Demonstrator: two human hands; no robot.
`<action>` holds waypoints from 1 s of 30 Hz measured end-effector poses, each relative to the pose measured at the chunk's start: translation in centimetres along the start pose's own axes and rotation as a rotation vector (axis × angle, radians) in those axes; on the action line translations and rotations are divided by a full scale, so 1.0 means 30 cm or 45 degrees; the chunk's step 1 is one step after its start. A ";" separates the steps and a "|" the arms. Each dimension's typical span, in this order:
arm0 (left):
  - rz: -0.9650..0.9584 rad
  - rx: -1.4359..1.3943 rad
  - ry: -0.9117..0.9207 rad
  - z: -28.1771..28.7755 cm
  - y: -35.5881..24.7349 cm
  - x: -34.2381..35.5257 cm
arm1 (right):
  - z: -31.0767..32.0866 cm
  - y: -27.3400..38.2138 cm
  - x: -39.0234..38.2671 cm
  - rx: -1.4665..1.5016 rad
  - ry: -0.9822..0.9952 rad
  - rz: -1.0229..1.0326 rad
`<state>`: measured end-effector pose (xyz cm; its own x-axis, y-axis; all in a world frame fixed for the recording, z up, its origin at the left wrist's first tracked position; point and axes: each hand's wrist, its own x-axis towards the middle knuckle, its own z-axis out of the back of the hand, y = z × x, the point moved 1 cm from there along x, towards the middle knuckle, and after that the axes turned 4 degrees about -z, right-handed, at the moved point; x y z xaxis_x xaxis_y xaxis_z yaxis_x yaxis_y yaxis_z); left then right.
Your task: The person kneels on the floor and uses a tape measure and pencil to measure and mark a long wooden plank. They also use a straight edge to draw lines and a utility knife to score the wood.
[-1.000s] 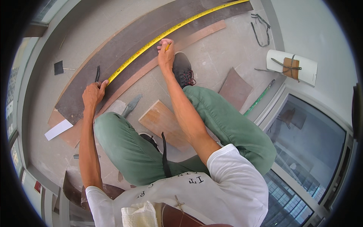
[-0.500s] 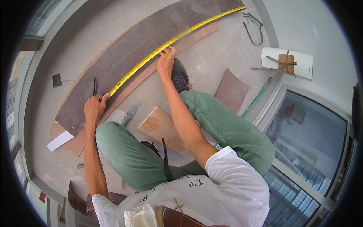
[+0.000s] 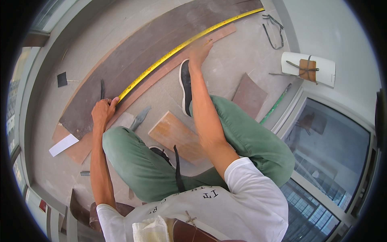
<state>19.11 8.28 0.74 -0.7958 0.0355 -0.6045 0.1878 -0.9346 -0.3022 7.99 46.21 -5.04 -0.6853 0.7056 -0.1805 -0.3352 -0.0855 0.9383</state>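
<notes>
A yellow measuring tape [image 3: 177,48] stretches along the edge of a long dark brown board [image 3: 133,52] on the floor. My left hand [image 3: 103,111] pinches the tape's near end at the board's edge. Smeared by motion, my right hand [image 3: 200,53] is over the thin reddish-brown strip [image 3: 161,74] beside the board, below the tape's middle. A trace of the pencil [image 3: 209,40] shows at its fingertips. By my left fingers a thin dark tool [image 3: 102,88] lies on the board. The far end of the tape reaches the wall.
Between my legs lies a wooden board [image 3: 177,135], with a grey-bladed tool [image 3: 140,118] to its left. A brown offcut [image 3: 250,96] and a green rod [image 3: 275,103] are at right, near a glass door [image 3: 326,149]. A white sheet [image 3: 63,145] sits at the board's left end.
My right hand has moved away from the tape, to the right and farther off, carrying the pencil. My left hand stays at the tape's near end. The view has shifted slightly.
</notes>
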 end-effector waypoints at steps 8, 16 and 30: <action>-0.021 0.014 -0.076 -0.036 0.019 0.020 | 0.094 0.137 0.497 -0.697 -0.168 0.284; 0.070 0.048 -0.002 -0.043 -0.013 0.036 | 0.284 0.118 0.895 -1.413 0.053 0.288; 0.167 0.095 0.083 -0.043 -0.039 0.045 | 0.307 -0.140 1.185 -1.439 0.395 0.553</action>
<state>18.57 9.88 -0.68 -0.7279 -0.0680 -0.6823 0.2423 -0.9564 -0.1631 -9.03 78.12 -12.68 -0.9501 0.2856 -0.1256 -0.3054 -0.9336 0.1872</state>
